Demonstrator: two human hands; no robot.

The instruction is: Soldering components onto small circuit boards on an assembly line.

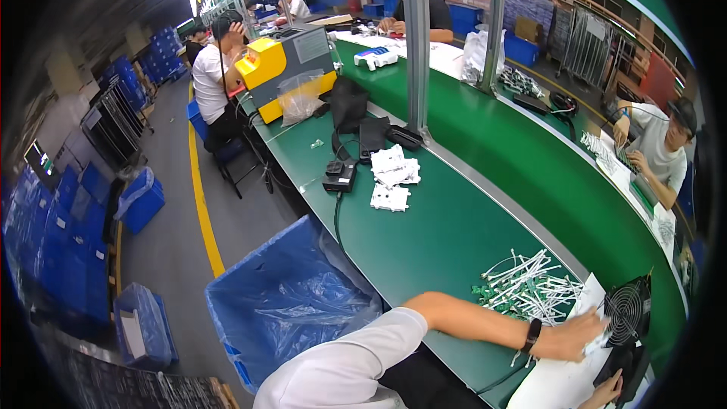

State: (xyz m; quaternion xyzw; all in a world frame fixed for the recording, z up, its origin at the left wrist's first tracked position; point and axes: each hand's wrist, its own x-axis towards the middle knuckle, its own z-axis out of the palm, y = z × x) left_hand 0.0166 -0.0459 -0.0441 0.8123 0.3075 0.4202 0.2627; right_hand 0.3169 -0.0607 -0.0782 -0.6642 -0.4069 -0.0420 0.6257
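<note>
My left hand (569, 338), with a black band at its wrist, reaches across to the right end of the green bench. Its fingers are closed and somewhat blurred around a small white piece (597, 342), in front of a round black fan (628, 310). Lower down, my right hand (604, 391) shows only partly, with bent fingers against a dark object (622, 365); what they grip is hidden. White paper (547, 385) lies beneath both hands. Beside my left forearm is a heap of white cables with small green circuit boards (528, 285).
Farther along the bench are white plastic parts (394, 174), a black boxy device (339, 176) and a yellow-grey machine (286, 64). A blue bin with a plastic liner (291, 299) stands left of the bench. Metal posts (416, 45) rise beside the green conveyor (530, 182). Several people work nearby.
</note>
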